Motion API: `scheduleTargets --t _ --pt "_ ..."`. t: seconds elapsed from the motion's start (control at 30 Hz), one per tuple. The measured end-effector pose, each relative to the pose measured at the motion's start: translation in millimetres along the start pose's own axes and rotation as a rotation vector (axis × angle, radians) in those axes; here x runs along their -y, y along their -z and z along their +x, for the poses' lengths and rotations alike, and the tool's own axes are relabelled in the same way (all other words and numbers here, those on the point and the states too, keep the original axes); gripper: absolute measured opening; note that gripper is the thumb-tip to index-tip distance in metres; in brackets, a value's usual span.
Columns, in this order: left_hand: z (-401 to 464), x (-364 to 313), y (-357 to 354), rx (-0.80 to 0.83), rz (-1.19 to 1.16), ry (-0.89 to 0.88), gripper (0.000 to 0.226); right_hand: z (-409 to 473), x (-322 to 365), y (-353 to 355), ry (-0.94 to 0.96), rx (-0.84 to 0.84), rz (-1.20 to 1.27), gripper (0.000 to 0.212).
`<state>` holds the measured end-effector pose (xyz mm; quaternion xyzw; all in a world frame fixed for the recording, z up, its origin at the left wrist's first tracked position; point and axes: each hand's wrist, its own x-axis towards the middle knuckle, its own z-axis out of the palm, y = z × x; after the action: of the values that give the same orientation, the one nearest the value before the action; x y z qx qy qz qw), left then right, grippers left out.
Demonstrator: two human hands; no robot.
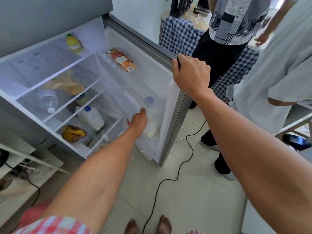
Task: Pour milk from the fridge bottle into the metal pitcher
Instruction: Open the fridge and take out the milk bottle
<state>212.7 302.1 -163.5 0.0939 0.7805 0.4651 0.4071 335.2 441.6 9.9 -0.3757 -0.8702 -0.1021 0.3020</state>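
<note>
The fridge stands open in front of me. My right hand grips the top edge of the open fridge door. My left hand reaches into the lower door shelf and rests against a white milk bottle with a blue cap; whether its fingers close on the bottle is hidden. A second white bottle with a blue cap stands on the bottom shelf inside. No metal pitcher is in view.
A juice carton sits in the upper door rack, a yellow bottle on the top shelf. A black cable runs across the tiled floor. Two people stand close behind the door at the right, beside a checked tablecloth.
</note>
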Motion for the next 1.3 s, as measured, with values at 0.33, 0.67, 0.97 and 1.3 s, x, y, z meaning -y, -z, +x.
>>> scheduleTargets --t 0.33,0.67,0.97,1.3 --pt "-1.8 9.8 -14.0 -0.006 -0.486 0.079 0.098 0.6 2.1 -4.2 -0.018 -0.035 0.002 0.041" --pt "-19.0 18.4 -2.6 -0.307 -0.998 0.142 0.086 0.2 3.4 2.3 -0.022 -0.040 0.012 0.040" --pt "-54.1 -4.4 40.3 -0.423 -0.877 -0.055 0.063 -2.7 5.9 10.9 0.003 0.006 0.063 0.039" --pt "-95.4 -28.7 84.3 -0.589 -0.533 -0.270 0.033 -15.7 28.8 29.0 0.023 0.063 0.075 0.037"
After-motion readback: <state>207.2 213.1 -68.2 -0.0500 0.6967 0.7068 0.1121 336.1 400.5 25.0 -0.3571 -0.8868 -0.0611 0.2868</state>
